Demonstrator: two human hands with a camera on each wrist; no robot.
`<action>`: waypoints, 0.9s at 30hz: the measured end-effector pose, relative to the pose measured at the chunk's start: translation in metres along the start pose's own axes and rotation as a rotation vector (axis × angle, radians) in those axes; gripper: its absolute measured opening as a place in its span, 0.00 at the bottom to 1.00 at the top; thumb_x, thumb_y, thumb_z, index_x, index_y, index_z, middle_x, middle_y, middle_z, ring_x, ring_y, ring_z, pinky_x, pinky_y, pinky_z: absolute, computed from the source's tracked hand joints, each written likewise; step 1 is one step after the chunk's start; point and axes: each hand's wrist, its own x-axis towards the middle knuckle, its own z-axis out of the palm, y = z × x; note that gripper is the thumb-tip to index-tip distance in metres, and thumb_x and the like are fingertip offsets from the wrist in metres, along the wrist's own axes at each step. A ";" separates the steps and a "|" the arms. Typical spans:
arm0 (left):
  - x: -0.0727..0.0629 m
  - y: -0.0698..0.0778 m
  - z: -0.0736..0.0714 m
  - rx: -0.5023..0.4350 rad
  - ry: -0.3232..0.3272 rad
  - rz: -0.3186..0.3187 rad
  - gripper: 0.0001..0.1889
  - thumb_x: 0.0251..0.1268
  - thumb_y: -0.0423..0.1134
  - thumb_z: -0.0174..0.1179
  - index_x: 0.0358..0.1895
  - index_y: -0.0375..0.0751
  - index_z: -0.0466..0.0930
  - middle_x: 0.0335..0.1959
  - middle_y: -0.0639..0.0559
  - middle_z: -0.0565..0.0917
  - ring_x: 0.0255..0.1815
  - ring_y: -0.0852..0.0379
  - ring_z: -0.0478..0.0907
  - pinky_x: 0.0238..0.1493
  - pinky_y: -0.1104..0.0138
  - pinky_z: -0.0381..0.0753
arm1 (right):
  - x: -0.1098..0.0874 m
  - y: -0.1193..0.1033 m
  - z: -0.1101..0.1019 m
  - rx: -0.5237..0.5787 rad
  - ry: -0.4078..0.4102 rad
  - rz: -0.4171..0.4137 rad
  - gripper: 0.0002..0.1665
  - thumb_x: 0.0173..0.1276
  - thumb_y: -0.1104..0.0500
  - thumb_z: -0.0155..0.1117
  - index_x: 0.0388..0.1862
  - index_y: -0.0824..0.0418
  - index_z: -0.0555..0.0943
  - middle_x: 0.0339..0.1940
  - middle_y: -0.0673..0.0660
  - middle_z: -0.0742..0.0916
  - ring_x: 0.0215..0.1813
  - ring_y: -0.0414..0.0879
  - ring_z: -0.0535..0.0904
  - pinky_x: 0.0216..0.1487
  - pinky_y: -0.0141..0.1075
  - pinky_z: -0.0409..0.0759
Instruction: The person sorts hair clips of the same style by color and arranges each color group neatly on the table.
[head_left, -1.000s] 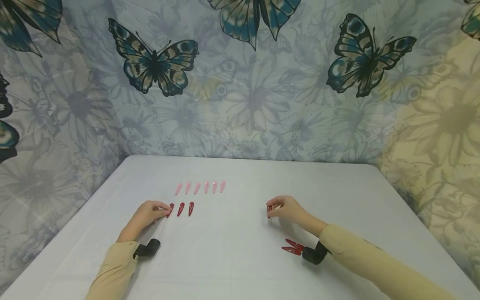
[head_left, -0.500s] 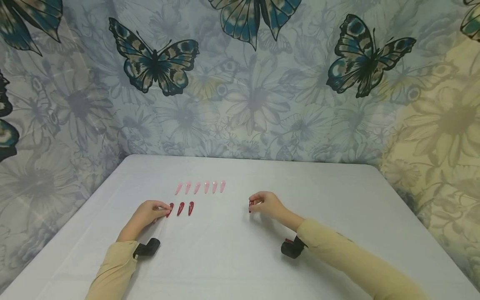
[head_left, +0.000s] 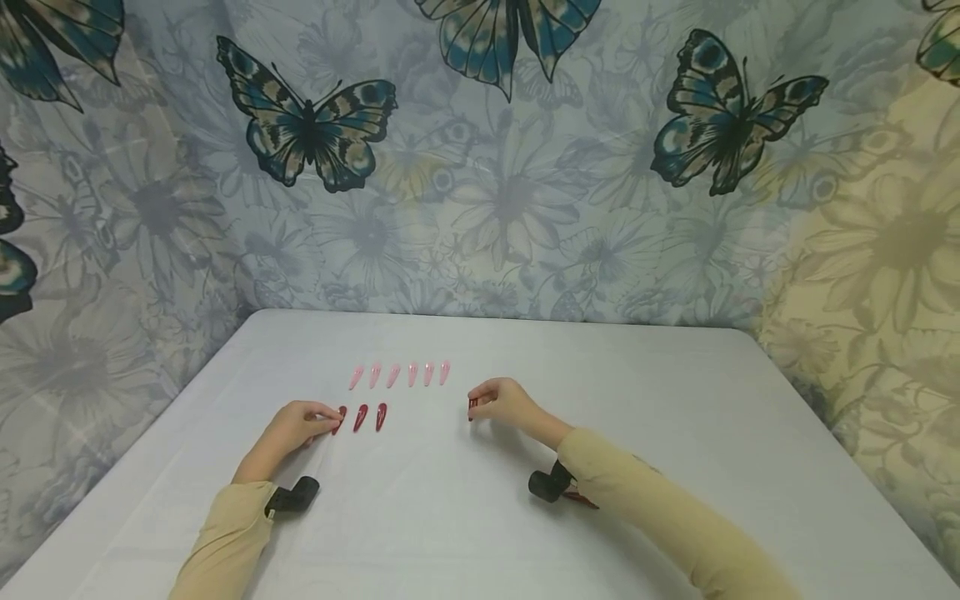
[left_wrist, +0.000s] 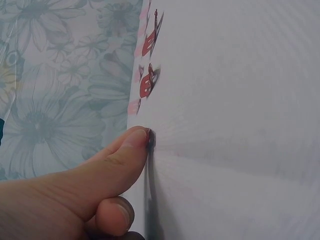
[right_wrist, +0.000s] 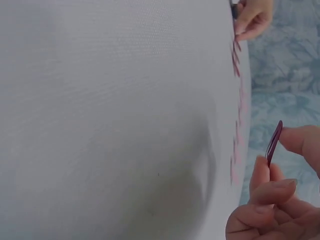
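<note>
Red snap hair clips and pink ones lie on the white table. My left hand pinches the leftmost red hair clip at the table surface, thumb and fingertips covering much of it. Two more red clips stand in line to its right, a middle one and a right one. Above the table, right of that row, my right hand holds another red hair clip upright between thumb and fingers. Behind the red row runs a row of several pink hair clips.
Partly hidden under my right forearm, a red clip lies on the table. A black wrist camera sits on each wrist, the left one close to the tabletop. Butterfly-printed fabric rises behind the table's far edge.
My right hand has moved left with its red hair clip, toward the red row. The forearm now covers most of the loose red clips at right. My left hand stays put.
</note>
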 end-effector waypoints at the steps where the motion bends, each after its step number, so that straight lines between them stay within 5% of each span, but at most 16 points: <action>1: 0.000 0.000 0.000 0.000 -0.001 -0.005 0.12 0.64 0.35 0.63 0.45 0.31 0.85 0.10 0.58 0.66 0.15 0.62 0.61 0.21 0.69 0.63 | 0.002 -0.001 0.003 -0.001 -0.002 0.006 0.16 0.57 0.67 0.70 0.44 0.73 0.84 0.29 0.57 0.86 0.30 0.36 0.73 0.34 0.26 0.70; 16: 0.001 -0.002 -0.002 0.028 0.010 -0.008 0.11 0.63 0.36 0.64 0.44 0.33 0.86 0.10 0.58 0.66 0.14 0.62 0.62 0.22 0.68 0.64 | 0.017 -0.016 0.041 0.048 0.010 -0.109 0.12 0.60 0.68 0.67 0.42 0.73 0.84 0.32 0.64 0.87 0.30 0.35 0.74 0.33 0.26 0.70; 27: 0.001 -0.003 -0.004 0.022 0.000 0.018 0.12 0.62 0.38 0.64 0.44 0.34 0.86 0.09 0.59 0.67 0.14 0.62 0.61 0.21 0.69 0.63 | 0.028 -0.020 0.062 0.078 0.013 -0.107 0.13 0.59 0.70 0.66 0.44 0.73 0.84 0.32 0.64 0.86 0.30 0.37 0.72 0.31 0.25 0.69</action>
